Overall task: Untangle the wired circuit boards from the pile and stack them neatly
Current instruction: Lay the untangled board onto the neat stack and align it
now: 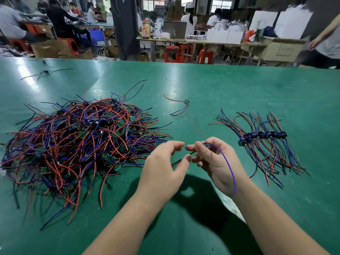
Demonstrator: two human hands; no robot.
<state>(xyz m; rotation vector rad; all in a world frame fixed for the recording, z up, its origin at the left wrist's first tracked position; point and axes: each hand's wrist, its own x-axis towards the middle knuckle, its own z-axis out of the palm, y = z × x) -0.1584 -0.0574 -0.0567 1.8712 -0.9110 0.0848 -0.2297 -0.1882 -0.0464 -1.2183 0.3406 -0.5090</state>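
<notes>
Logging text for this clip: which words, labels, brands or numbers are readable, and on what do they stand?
No text is readable.
Bottle label: coloured print, too blurred.
Cardboard box: printed mark, too small.
Boards in the pile: markings too small.
Board in the right hand: too blurred.

Big tangled pile [79, 142] of small green boards with red, blue and black leads, at left. At right, sorted stack [263, 136]: boards lined in a row, leads fanned out both sides. Between them, further back, lone board [186, 101] lying flat, leads curled. Also held board [207, 144], pinched in right hand [219, 162], blue lead [230, 168] draped across palm.
</notes>
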